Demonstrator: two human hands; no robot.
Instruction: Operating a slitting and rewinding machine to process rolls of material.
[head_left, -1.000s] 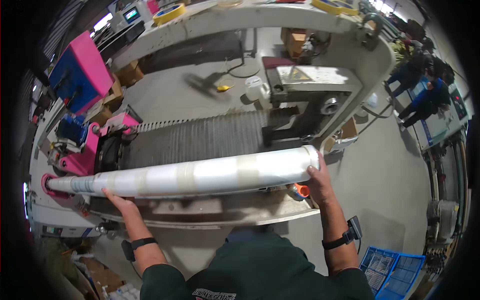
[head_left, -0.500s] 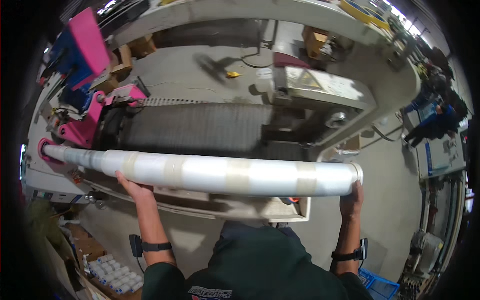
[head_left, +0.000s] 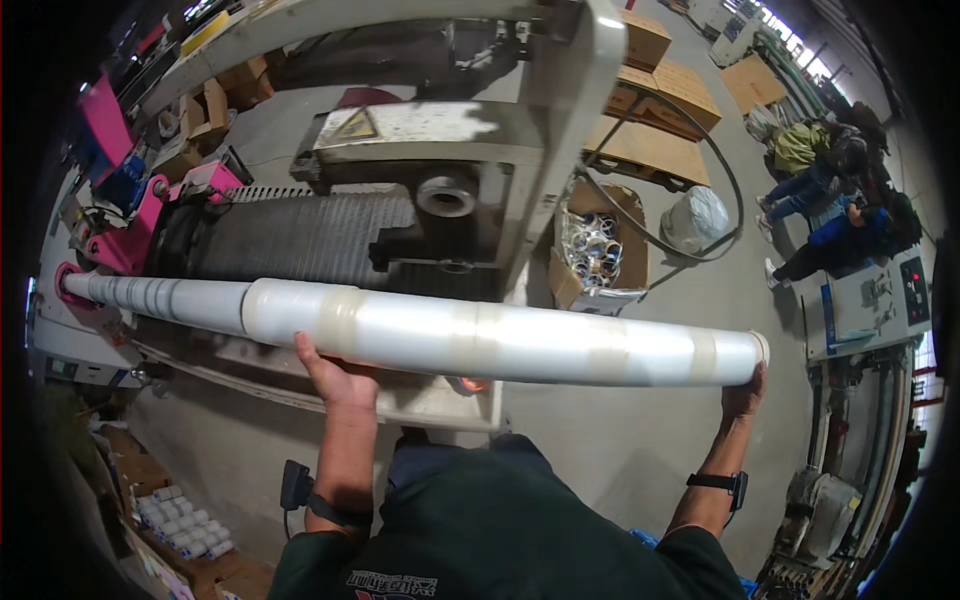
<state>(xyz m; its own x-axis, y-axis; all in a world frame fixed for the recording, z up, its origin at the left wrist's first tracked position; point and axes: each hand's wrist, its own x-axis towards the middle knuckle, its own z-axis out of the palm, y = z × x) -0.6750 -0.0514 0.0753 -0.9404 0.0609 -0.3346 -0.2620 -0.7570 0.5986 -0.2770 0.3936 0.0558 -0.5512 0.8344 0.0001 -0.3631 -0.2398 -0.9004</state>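
while both half-curled hands hold wht roll, yel warning label on machine, wht/red shirt print

One long white roll, glossy, cylindrical, ringed by beige bands. Roll extends rightward, roughly in line with narrower grey-banded shaft. Left end meets shaft; whether sleeved over it, indeterminable.

Film roll: wht w/ beige bands. Shaft: lt gry w/ dk gry rings. Machine bracket: hot pink. Warning label: ylw triangle, blk border. Machine frame: off-wht. Shirt: dk grn w/ wht + red print. Wrist strap: blk. Cartons: brn. Floor: gry.
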